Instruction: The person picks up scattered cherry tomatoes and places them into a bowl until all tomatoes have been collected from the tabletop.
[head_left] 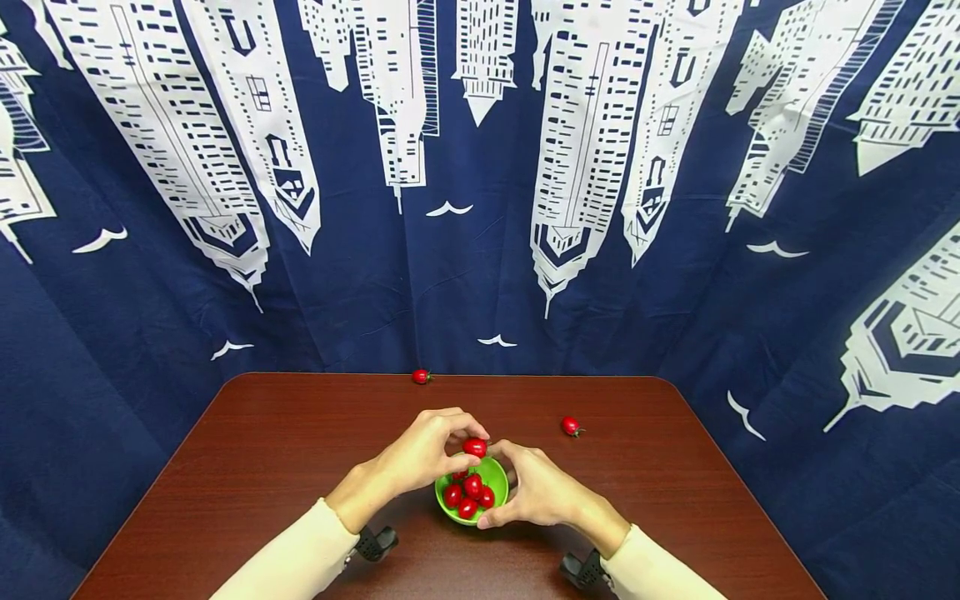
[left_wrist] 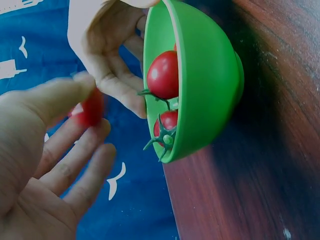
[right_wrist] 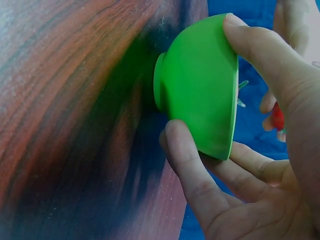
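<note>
A green bowl point(head_left: 493, 472) holds several red cherry tomatoes point(head_left: 472, 486), some with green stems showing at the rim in the left wrist view. My left hand point(head_left: 423, 450) pinches another cherry tomato point(head_left: 475, 447) between thumb and fingers, over the bowl's far side. That tomato point(left_wrist: 92, 108) looks blurred in the left wrist view. Around the bowl's right side curls my right hand point(head_left: 543, 490), its thumb on the near rim and its fingers along the outer wall. In the right wrist view the bowl's wall point(right_wrist: 200, 85) hides the tomatoes inside.
One loose cherry tomato point(head_left: 422, 377) lies at the far edge of the brown table point(head_left: 300, 442). Another cherry tomato point(head_left: 572, 427) is on the table to the right, beyond my right hand. Behind the table hangs a dark blue cloth point(head_left: 360, 275) with white buildings.
</note>
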